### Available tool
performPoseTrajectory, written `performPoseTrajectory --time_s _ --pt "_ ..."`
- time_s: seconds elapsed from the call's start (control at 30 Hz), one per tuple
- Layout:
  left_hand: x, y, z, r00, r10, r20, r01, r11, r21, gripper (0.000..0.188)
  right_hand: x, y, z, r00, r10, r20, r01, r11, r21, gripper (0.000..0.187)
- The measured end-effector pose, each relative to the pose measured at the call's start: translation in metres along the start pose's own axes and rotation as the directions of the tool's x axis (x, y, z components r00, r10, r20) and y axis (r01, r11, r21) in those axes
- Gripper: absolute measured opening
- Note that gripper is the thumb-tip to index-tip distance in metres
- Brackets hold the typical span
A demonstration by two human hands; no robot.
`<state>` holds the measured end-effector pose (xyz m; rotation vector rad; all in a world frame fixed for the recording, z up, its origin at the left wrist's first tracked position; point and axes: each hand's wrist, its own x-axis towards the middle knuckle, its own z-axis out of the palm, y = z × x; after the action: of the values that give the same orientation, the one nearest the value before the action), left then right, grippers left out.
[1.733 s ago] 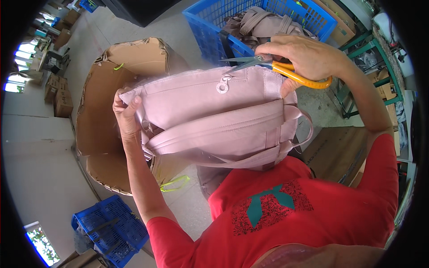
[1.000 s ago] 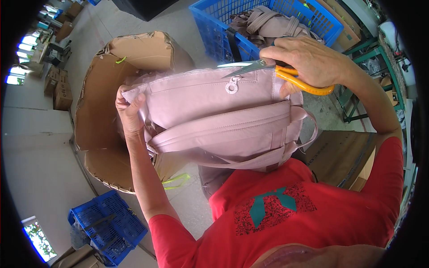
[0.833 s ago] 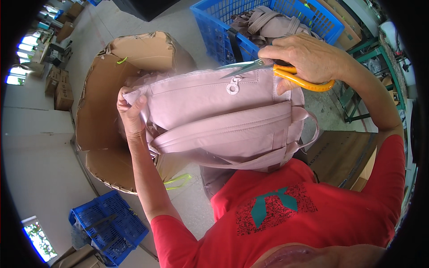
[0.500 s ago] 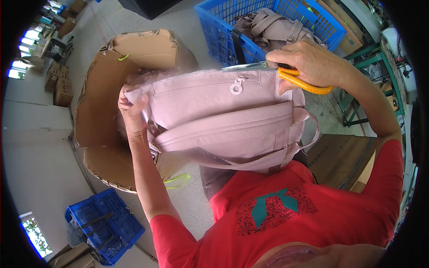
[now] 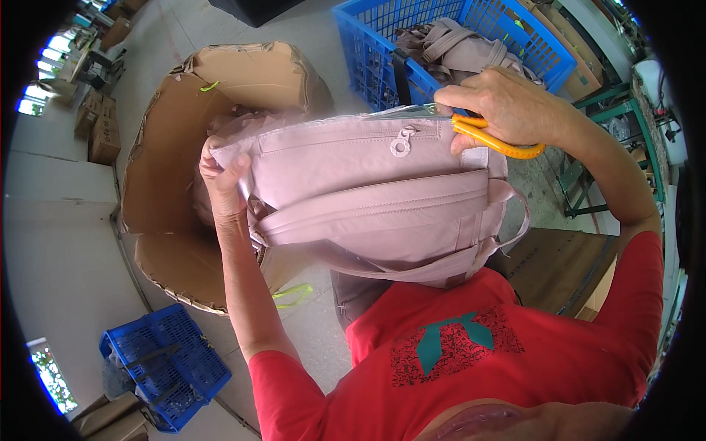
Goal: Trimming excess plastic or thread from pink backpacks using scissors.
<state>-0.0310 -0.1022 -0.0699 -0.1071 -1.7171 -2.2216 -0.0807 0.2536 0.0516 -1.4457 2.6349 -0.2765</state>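
A pale pink backpack (image 5: 368,209) lies sideways across my lap, its zipper with a round pull along the far side and its straps nearer me. My left hand (image 5: 225,176) pinches the fabric at the bag's left end, thumb on top. In my right hand (image 5: 500,110) is a pair of scissors (image 5: 500,141) with orange handles. Their blades point left along the bag's far edge and are partly hidden by the fabric and my fingers. Some fingers of the right hand also rest against the bag's right end.
A large open cardboard box (image 5: 173,147) with pink material inside stands at the left. Beyond the bag is a blue plastic crate (image 5: 368,59) holding more pink bags. Another blue crate (image 5: 169,360) sits at lower left, and a brown carton (image 5: 562,264) at my right. A green metal frame (image 5: 596,169) stands farther right.
The scissor blades now show less, lying closer along the bag's far edge. The hands and bag have shifted only slightly.
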Motion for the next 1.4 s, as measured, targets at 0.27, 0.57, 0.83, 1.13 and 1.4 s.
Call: performPoseTrajectory --time_s 0.27,0.57,0.83,1.13,1.4 --pt "-0.003 0.001 0.004 0.999 0.048 -0.021 -0.049 0.998 -0.039 0.040 0.019 -0.006 0.001 0.998 -0.067 -0.014 0.065 0.991 -0.114 0.049" --pt "-0.007 -0.006 -0.012 0.998 0.067 -0.016 -0.068 0.996 -0.058 0.040 0.026 -0.005 0.013 0.996 -0.084 -0.011 0.085 0.992 0.088 0.043" --pt "-0.009 -0.007 -0.010 0.997 0.062 -0.041 -0.066 0.993 -0.102 0.041 0.033 -0.011 0.010 0.995 -0.100 -0.016 0.100 0.995 0.005 0.048" --pt "-0.011 -0.009 -0.012 0.997 0.066 -0.045 -0.072 0.990 -0.122 0.041 0.062 -0.013 0.021 0.990 -0.126 0.055 0.125 0.992 0.033 0.050" --pt "-0.011 -0.009 -0.009 0.995 0.066 -0.073 -0.075 0.988 -0.136 0.040 0.065 -0.006 0.030 0.984 -0.178 -0.031 0.180 0.980 0.087 0.041"
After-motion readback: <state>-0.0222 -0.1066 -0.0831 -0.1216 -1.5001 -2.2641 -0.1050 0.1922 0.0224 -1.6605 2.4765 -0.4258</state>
